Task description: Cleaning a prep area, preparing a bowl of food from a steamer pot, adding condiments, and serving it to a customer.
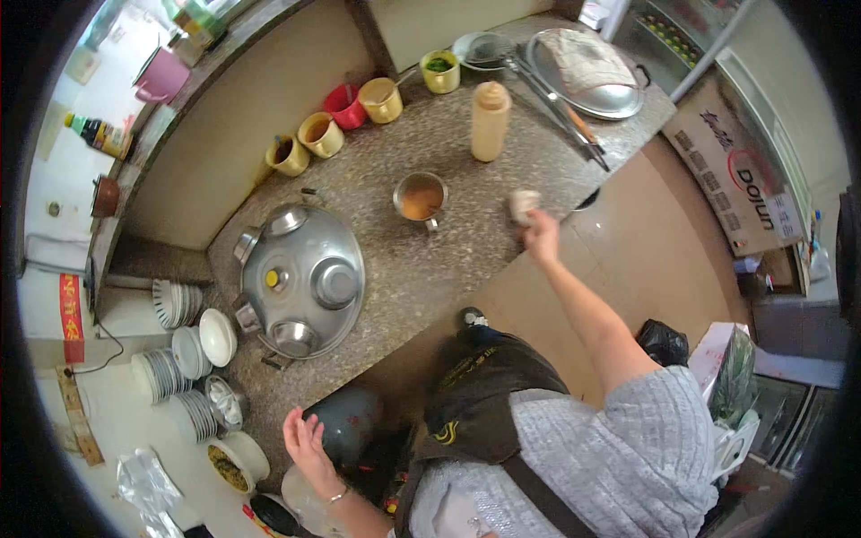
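My right hand (540, 235) grips a crumpled whitish cloth (525, 205) at the front edge of the speckled stone counter (403, 276). My left hand (309, 444), a bracelet at its wrist, is held with fingers apart at the lower left and holds nothing. Left of the cloth stands a metal cup of orange-brown liquid (422, 198). Behind it a squeeze bottle of pale sauce (490, 121) stands upright. Several small metal bowls rest on a large round metal lid (303, 255) at the left of the counter.
Yellow mugs (321, 138) and a red mug (345, 107) line the back wall. Tongs (565, 111) lie beside a second metal lid (629, 101) under a cloth. Stacked plates (161, 376) and a white food bowl (250, 454) stand left. A carton (730, 155) stands on the right.
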`<action>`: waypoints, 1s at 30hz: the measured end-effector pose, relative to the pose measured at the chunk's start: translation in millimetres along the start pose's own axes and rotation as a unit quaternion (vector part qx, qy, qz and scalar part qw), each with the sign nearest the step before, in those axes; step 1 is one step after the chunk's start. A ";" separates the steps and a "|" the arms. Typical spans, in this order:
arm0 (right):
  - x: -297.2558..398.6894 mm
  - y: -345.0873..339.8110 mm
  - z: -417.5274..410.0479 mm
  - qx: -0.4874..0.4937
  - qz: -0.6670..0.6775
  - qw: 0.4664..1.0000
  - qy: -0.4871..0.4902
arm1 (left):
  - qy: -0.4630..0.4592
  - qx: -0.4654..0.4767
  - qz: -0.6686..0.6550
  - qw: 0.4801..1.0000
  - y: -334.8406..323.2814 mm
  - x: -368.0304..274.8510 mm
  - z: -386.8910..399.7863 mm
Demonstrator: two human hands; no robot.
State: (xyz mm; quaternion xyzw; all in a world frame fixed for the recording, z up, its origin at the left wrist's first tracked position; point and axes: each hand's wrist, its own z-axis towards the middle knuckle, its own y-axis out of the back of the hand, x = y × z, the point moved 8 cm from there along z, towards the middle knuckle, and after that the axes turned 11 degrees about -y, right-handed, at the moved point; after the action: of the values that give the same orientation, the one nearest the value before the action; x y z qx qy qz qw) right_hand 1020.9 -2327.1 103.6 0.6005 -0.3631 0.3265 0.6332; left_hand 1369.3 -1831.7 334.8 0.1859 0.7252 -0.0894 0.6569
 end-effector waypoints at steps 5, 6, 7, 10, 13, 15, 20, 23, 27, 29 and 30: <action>76.6 -53.1 -121.2 0.156 -0.086 0.972 0.152 | -0.008 -0.033 0.005 0.999 1.7 28.4 -69.0; 83.9 -63.1 -141.6 0.198 -0.077 0.960 0.185 | -0.014 -0.021 0.011 1.000 1.5 34.9 -82.8; 91.6 -75.7 -166.3 0.249 -0.071 0.940 0.223 | -0.017 -0.032 0.012 0.999 9.1 47.3 -98.2; 106.7 -103.0 -236.1 0.378 -0.034 0.885 0.270 | 0.001 -0.082 0.015 0.996 27.6 65.4 -152.3; 72.7 -117.7 -253.3 0.525 0.099 0.840 -0.091 | 0.029 -0.154 -0.004 0.988 57.2 88.6 -211.0; 91.1 -91.4 -256.2 0.514 0.223 0.790 -0.247 | 0.066 -0.221 -0.021 0.973 87.4 113.0 -260.5; 68.2 -72.0 -126.7 0.444 0.303 0.824 -0.179 | 0.130 -0.391 -0.055 0.909 112.8 148.1 -363.4; 61.5 -65.0 -18.0 0.323 0.238 0.910 -0.106 | 0.128 -0.429 -0.109 0.887 78.2 152.1 -364.6; 83.3 -95.2 43.8 0.318 0.105 0.942 -0.008 | 0.153 -0.361 -0.147 0.908 4.4 153.2 -324.2; 97.2 -114.5 37.2 0.240 -0.226 0.919 0.216 | 0.175 -0.320 -0.145 0.920 -33.3 144.6 -295.4; 91.8 -120.8 26.2 0.254 -0.225 0.915 0.220 | 0.166 -0.297 -0.139 0.930 -44.4 137.9 -284.4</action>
State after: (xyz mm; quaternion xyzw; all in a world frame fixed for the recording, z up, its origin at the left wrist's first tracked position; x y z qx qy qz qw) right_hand 1169.7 -2363.3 119.0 0.7199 0.0252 0.3807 0.5798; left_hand 1081.2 -1744.9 228.2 -0.1083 0.8359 0.0721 0.5332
